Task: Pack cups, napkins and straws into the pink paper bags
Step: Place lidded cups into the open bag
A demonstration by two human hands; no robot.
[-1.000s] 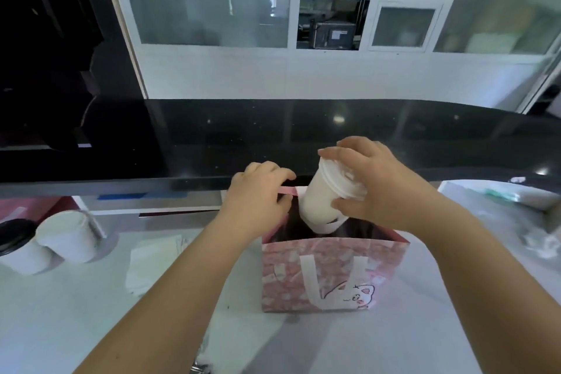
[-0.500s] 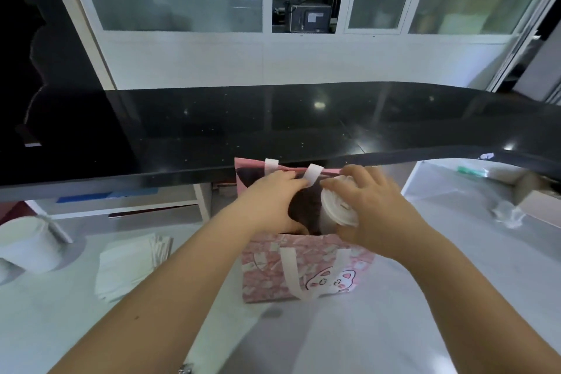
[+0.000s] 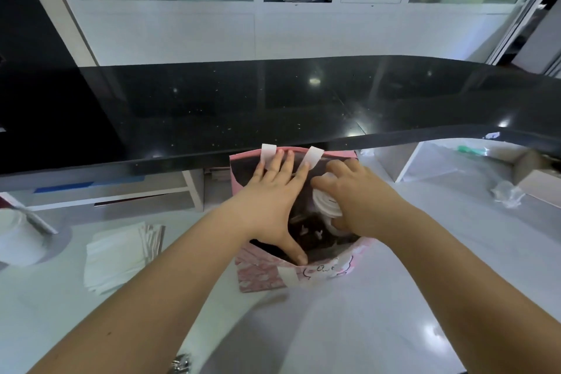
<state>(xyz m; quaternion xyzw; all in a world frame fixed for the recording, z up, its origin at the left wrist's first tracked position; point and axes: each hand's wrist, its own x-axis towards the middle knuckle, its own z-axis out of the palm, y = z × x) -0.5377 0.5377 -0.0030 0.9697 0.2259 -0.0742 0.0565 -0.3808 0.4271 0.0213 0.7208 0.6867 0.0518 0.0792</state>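
Note:
A pink paper bag [image 3: 261, 278] with white handles stands open on the white counter in front of me. My left hand [image 3: 273, 200] is spread across its mouth, fingers flat against the far wall and thumb on the near rim. My right hand [image 3: 358, 194] grips a white lidded cup [image 3: 324, 206] from above, and the cup sits low inside the bag at its right side. A stack of white napkins [image 3: 115, 255] lies to the left of the bag, with thin wrapped straws [image 3: 150, 238] along its right edge.
A black raised counter [image 3: 273, 106] overhangs just behind the bag. Another white cup [image 3: 15, 240] stands at the far left. Crumpled plastic [image 3: 505, 193] and a cardboard box [image 3: 537, 182] lie at the right.
The cup has gone down from above the bag's rim into the bag, with my right hand still on it. My left hand has flattened out from pinching the rim to spanning the opening.

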